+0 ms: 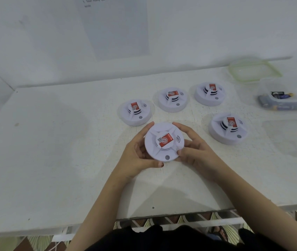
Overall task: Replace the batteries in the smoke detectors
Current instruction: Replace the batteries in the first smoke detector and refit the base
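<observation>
Step in hand: opening the first unit. Both grips are on a round white plastic smoke detector with a red label on its raised centre (pixel 164 142), call it unit A.

- Left grip (pixel 136 153): closed round the left rim, fingers curled underneath, thumb along the near edge.
- Right grip (pixel 193 149): closed round the opposite rim, thumb pressing the near-right edge.
- Unit A lies face up between the two grips. It looks raised a little off the pale speckled worktop (pixel 53 142), but its underside is hidden, so I cannot tell.

Other units are of the same white, red-labelled kind, all face up and closed:
- unit B (pixel 136 113), just beyond the left grip
- unit C (pixel 173 99) and unit D (pixel 209 94), farther beyond
- unit E (pixel 227 128), right of the right grip

Supplies: a clear plastic tub of dark cylindrical batteries (pixel 278 100) sits well right of and beyond the right grip. A clear lid with a green rim (pixel 254 69) lies beyond the tub.

Judgement: the task is at its start, with no unit opened.

The next move is probably a counter-twist of the two grips to part the body from the base. It could instead be a flip to find a battery door; the back is unseen, so which one is unknown. Either way I should hold at the rim and keep pressure off the vented centre. After that, the right grip must let go to reach the tub.
</observation>
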Tool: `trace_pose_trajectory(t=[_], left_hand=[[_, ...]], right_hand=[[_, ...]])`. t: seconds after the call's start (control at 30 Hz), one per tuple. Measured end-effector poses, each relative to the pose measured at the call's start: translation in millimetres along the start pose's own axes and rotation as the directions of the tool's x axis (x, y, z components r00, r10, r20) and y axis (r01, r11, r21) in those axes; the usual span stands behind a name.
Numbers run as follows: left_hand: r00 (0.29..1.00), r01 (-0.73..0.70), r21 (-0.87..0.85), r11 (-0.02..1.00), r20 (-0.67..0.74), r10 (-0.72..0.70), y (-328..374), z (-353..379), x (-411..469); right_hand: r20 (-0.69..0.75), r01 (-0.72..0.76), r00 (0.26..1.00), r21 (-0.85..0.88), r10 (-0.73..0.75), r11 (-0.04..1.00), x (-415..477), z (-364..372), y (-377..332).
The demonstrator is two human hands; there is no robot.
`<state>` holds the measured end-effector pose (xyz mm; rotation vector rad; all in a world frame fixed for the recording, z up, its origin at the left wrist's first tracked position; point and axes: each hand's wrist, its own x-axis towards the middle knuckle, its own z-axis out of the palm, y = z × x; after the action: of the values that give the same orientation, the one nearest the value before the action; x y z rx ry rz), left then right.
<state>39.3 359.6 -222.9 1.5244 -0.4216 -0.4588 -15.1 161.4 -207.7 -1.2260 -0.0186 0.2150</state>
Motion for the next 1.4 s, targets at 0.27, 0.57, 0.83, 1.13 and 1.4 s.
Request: trace_pose_trajectory(t=[0.27, 0.57, 0.83, 1.13, 1.4], left_hand=[[1.0, 0.009, 0.014, 1.0, -0.026, -0.008, 2.5, 0.2, -0.8], [0.999, 0.008, 0.036, 0.999, -0.052, -0.006, 2.7, 1.5, -2.2], [0.995, 0.0, 0.037, 0.999, -0.101, 0.004, 1.5, 2.9, -1.5], [0.995, -0.001, 0.017, 1.0, -0.103, 0.003, 1.1, 0.9, -1.0], [0.994, -0.004, 0.013, 1.0, -0.106, 0.005, 1.7, 1.2, -1.4]], right_hand=[[-0.024, 0.002, 1.0, -0.032, -0.003, 0.999, 0.3, -0.3, 0.2], [-0.066, -0.013, 0.998, -0.079, 0.008, 0.997, 1.0, 0.3, 0.6], [-0.081, 0.007, 0.997, -0.121, -0.017, 0.993, 2.3, -2.7, 3.0], [-0.077, 0.005, 0.997, -0.134, -0.015, 0.991, 4.1, -5.9, 3.7], [-0.055, 0.018, 0.998, -0.187, -0.029, 0.982, 4.9, -7.6, 5.0]])
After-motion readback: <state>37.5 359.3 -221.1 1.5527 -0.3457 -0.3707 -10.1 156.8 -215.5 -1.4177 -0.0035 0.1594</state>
